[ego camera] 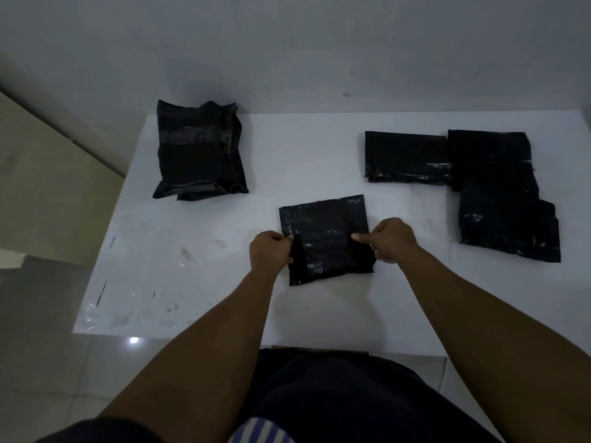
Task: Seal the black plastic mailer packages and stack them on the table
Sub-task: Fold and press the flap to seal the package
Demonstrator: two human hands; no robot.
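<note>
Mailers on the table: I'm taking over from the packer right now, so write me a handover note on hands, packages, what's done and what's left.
The left hand grips the centre mailer at its left edge; the right hand pinches its right edge. It lies flat on the table.
The left pile sits far left, overlapped. The right group, three mailers, lies far right, side by side and partly overlapping.
Done: cannot tell which are sealed.
Left: likely finish the centre mailer's seal, then stack it.
</note>
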